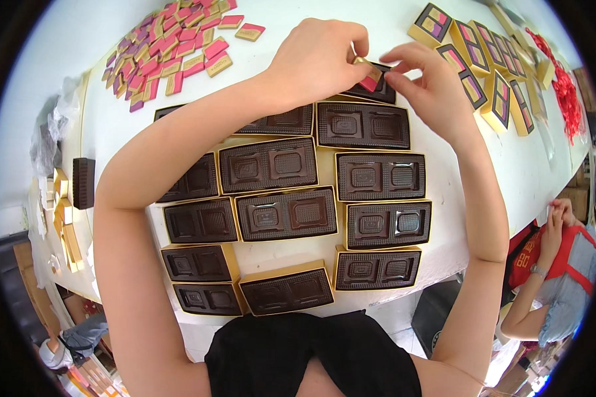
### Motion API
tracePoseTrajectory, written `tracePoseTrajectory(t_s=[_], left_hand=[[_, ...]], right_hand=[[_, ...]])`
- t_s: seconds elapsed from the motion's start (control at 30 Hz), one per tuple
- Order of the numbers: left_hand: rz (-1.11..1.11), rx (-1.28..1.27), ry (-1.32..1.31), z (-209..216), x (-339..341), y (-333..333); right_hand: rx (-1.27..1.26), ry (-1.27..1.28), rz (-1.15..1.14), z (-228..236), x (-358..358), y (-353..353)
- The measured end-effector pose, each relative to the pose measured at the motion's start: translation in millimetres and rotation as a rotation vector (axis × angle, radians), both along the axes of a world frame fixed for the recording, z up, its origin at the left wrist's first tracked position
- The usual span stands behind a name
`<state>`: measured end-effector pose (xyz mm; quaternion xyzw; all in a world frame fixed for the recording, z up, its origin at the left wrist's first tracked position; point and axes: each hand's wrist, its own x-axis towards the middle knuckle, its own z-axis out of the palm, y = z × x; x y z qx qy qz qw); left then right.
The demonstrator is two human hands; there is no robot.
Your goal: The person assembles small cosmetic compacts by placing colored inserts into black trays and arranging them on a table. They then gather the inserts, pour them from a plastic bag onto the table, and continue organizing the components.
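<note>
1. Black top (311, 357) at six o'clock, closest to the camera.
2. Left hand (321, 58), at twelve, pinches a pink-and-gold piece (369, 81) between thumb and fingers.
3. That piece sits at one o'clock, tilted over a dark-lined box (382, 94).
4. Right hand (429, 83), between one and two, holds thumb and fingers parted by the box's edge.
5. Loose pieces (172, 67) heap near eleven.

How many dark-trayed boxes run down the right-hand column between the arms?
5: the top box, partly hidden by the left hand; below it, the second box, third box, fourth box, and bottom box nearest the table edge.
</note>
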<state>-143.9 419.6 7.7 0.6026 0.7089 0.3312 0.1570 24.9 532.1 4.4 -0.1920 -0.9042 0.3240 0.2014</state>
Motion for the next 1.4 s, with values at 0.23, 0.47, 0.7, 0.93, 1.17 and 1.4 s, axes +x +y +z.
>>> tracePoseTrajectory(t_s=[0.23, 0.47, 0.7, 0.93, 1.17, 1.4], left_hand=[[0.022, 0.181, 0.248, -24.1, 3.2, -1.3], [-0.03, -0.005, 0.274, -15.5, 0.0, 18.0], [-0.071, -0.487, -0.324, 4.5, -27.8, 45.0], [-0.163, -0.174, 0.221, -12.3, -29.1, 39.1], [-0.202, -0.356, 0.113, 29.5, -93.3, -81.2], [-0.008, -0.139, -0.101, -16.4, -70.8, -95.1]], right_hand=[[0.083, 0.042, -0.028, -16.5, -3.2, -6.2], [-0.507, -0.052, -0.028, -20.0, -4.6, 13.1], [-0.707, -0.021, 0.042, -20.2, -5.9, 13.5], [-0.648, 0.026, 0.041, -31.0, -10.8, 11.7], [-0.594, 0.05, -0.023, -32.7, -11.3, 8.2], [-0.561, 0.044, -0.056, -38.1, -7.0, 10.1]])
